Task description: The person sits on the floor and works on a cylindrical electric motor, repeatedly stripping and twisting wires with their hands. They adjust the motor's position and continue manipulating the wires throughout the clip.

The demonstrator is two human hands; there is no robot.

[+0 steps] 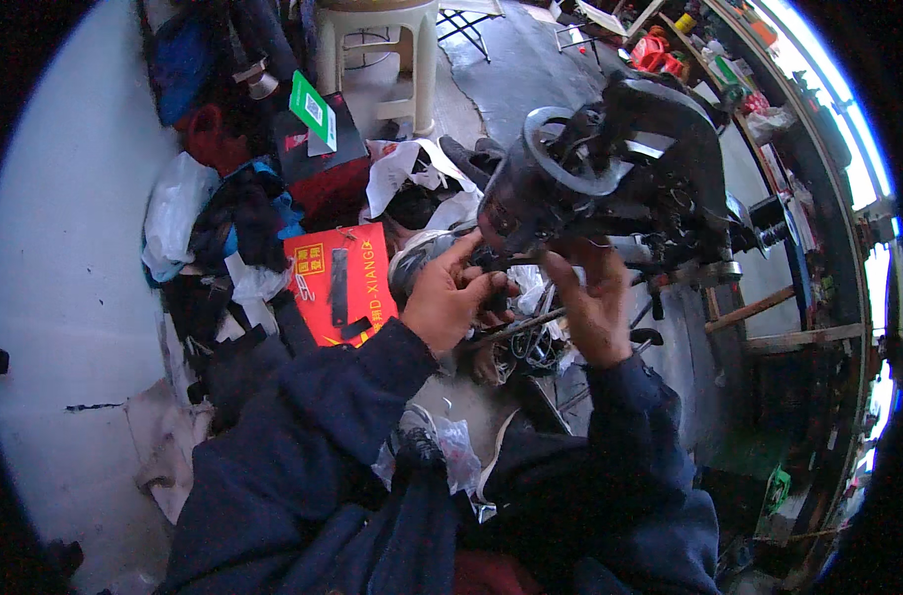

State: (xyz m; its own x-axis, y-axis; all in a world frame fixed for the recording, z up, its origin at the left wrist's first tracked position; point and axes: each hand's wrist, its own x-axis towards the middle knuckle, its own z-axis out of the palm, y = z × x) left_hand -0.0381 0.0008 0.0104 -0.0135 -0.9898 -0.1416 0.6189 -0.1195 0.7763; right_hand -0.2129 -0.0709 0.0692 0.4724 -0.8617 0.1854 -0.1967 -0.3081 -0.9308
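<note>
A black metal machine (660,149), much like a shoe-patching sewing machine, stands before me with a dark ring-rimmed drum (546,183) at its near left. Below that drum my left hand (447,302) is closed, thumb and forefinger pinched together; what lies between them is too small and dark to make out. A grey rounded thing, perhaps a shoe (404,266), sits beside its knuckles. My right hand (595,302) is raised under the machine's arm, fingers curled and partly hidden in shadow, so its hold cannot be named. A thin metal rod (516,327) runs between the hands.
To the left lies a red box (323,263) with a dark flat strip (339,288) on it. Behind are bags, cloths, a green card (313,111) and a white plastic stool (422,74). Cluttered shelves (808,119) line the right. A clear plastic bag (458,456) lies near my lap.
</note>
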